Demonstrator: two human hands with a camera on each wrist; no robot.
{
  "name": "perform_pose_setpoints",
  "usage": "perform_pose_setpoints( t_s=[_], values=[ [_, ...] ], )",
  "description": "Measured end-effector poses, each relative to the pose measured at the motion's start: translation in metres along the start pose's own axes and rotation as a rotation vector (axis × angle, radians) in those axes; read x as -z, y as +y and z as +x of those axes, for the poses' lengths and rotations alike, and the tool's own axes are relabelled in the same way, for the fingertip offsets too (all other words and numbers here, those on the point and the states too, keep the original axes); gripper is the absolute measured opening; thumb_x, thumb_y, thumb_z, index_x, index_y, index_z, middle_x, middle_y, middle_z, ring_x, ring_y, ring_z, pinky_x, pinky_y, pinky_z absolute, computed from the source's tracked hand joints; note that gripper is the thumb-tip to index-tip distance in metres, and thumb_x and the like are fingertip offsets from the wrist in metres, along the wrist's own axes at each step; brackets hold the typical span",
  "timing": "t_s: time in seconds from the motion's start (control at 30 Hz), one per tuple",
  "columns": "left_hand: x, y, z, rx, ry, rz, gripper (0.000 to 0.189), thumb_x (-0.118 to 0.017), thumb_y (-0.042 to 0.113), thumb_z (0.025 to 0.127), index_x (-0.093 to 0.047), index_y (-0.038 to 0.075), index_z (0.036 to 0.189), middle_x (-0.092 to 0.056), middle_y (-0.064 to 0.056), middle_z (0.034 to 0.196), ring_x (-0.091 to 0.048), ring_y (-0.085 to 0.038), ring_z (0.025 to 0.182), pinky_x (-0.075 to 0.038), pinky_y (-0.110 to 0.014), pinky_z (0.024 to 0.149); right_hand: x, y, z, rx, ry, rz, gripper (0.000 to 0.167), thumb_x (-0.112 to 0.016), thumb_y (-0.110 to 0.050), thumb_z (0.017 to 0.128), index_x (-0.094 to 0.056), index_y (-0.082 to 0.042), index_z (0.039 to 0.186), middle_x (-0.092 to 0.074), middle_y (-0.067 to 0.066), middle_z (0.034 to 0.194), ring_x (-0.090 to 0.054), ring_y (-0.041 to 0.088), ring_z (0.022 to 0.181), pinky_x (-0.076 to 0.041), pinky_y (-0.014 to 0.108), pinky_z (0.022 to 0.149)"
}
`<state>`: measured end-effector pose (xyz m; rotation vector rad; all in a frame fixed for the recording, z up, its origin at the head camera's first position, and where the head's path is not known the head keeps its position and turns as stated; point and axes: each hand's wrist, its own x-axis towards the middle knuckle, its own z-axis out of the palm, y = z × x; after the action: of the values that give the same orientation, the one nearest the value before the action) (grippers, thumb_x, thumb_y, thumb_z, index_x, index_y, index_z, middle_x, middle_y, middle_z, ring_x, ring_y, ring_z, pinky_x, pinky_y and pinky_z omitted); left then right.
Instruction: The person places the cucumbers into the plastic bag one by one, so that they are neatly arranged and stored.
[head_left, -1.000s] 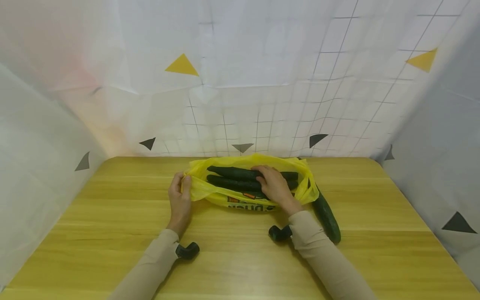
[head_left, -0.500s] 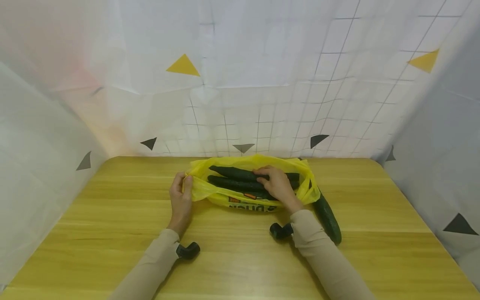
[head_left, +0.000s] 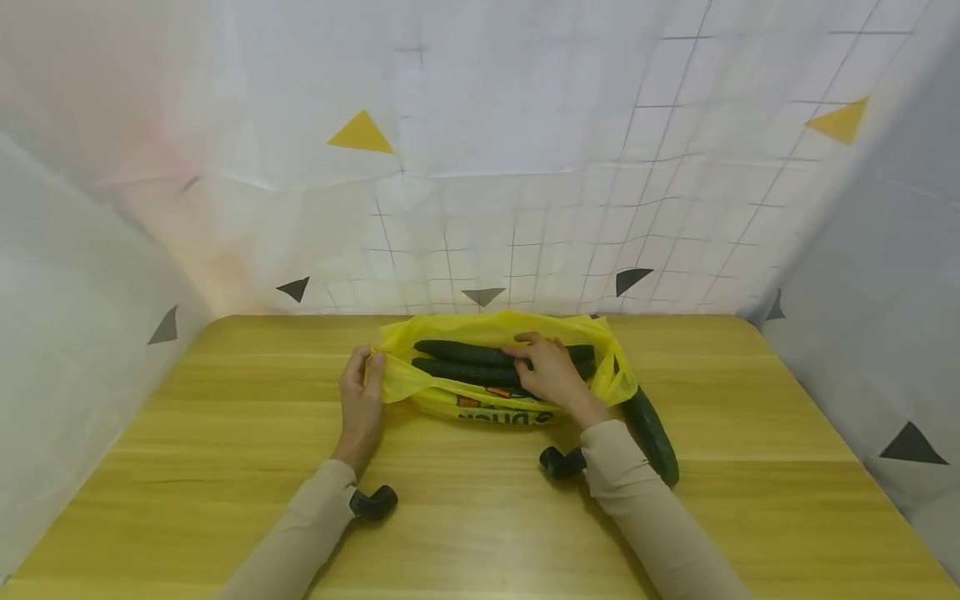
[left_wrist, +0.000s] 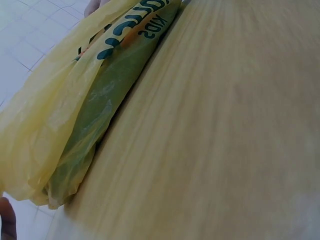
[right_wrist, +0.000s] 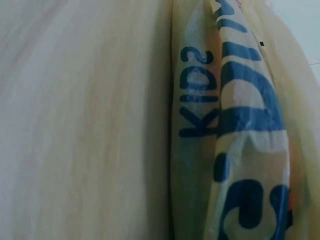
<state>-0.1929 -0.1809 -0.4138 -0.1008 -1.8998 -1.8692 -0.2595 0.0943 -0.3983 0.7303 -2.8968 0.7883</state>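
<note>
A yellow plastic bag (head_left: 431, 398) lies on its side on the table, its mouth spread open. Inside it, a back cucumber (head_left: 457, 352) and a front cucumber (head_left: 457, 372) lie side by side. My left hand (head_left: 362, 396) pinches the bag's left edge between thumb and fingers. Over the bag's mouth, my right hand (head_left: 551, 372) rests on the back cucumber with loosely spread fingers, covering part of both cucumbers. In the left wrist view, a green length shows through the bag (left_wrist: 30, 145); the right wrist view shows mainly the printed bag (right_wrist: 252, 150).
Another cucumber (head_left: 651, 437) lies outside the bag at its right, partly behind the bag and the right sleeve. Black curved pieces (head_left: 373, 503) stick out at both wrists. A white sheet wall (head_left: 487, 242) with triangles stands behind the wooden table (head_left: 480, 533).
The back cucumber's left end has sunk lower in the bag. My right hand's fingers have loosened and spread on it. My left hand keeps its place at the bag's edge.
</note>
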Motion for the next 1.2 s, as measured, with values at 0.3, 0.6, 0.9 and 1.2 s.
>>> perform_pose_setpoints(
  t_s=[0.3, 0.6, 0.9, 1.2],
  values=[
    [0.0, -0.002, -0.002, 0.027, -0.005, -0.008, 0.022, -0.046, 0.016, 0.1, -0.053, -0.004, 0.106, -0.052, 0.0, 0.095, -0.049, -0.009, 0.086, -0.044, -0.019, 0.076, -0.003, 0.003, -0.005, 0.065, 0.018, -0.023, 0.035, -0.052, -0.017, 0.097, -0.057, -0.017, 0.131, -0.057, 0.012, 0.129, -0.055, 0.031, 0.117, -0.018, 0.063, 0.11],
    [0.001, -0.002, -0.002, 0.03, -0.019, 0.008, 0.023, -0.046, 0.019, 0.1, -0.053, -0.002, 0.108, -0.053, 0.001, 0.097, -0.05, -0.01, 0.087, -0.045, -0.019, 0.078, 0.02, -0.001, -0.01, 0.031, 0.007, 0.162, 0.03, -0.051, -0.02, 0.098, -0.058, -0.013, 0.127, -0.054, 0.01, 0.132, -0.05, 0.031, 0.122, -0.042, 0.05, 0.1],
    [0.0, 0.001, -0.001, 0.024, -0.023, 0.015, 0.025, -0.045, 0.017, 0.1, -0.054, -0.004, 0.11, -0.054, 0.0, 0.098, -0.051, -0.009, 0.087, -0.045, -0.018, 0.077, 0.056, -0.002, -0.019, 0.076, 0.141, 0.241, 0.031, -0.048, -0.018, 0.099, -0.056, -0.007, 0.128, -0.056, 0.013, 0.126, -0.054, 0.029, 0.112, -0.042, 0.049, 0.1],
    [0.001, 0.001, -0.002, 0.023, -0.029, 0.01, 0.026, -0.045, 0.019, 0.1, -0.055, -0.002, 0.11, -0.054, 0.0, 0.099, -0.051, -0.01, 0.088, -0.045, -0.019, 0.078, 0.076, 0.008, -0.029, 0.035, 0.216, 0.214, 0.031, -0.046, -0.016, 0.1, -0.053, -0.008, 0.13, -0.053, 0.013, 0.129, -0.052, 0.029, 0.113, -0.043, 0.049, 0.097]
  ],
)
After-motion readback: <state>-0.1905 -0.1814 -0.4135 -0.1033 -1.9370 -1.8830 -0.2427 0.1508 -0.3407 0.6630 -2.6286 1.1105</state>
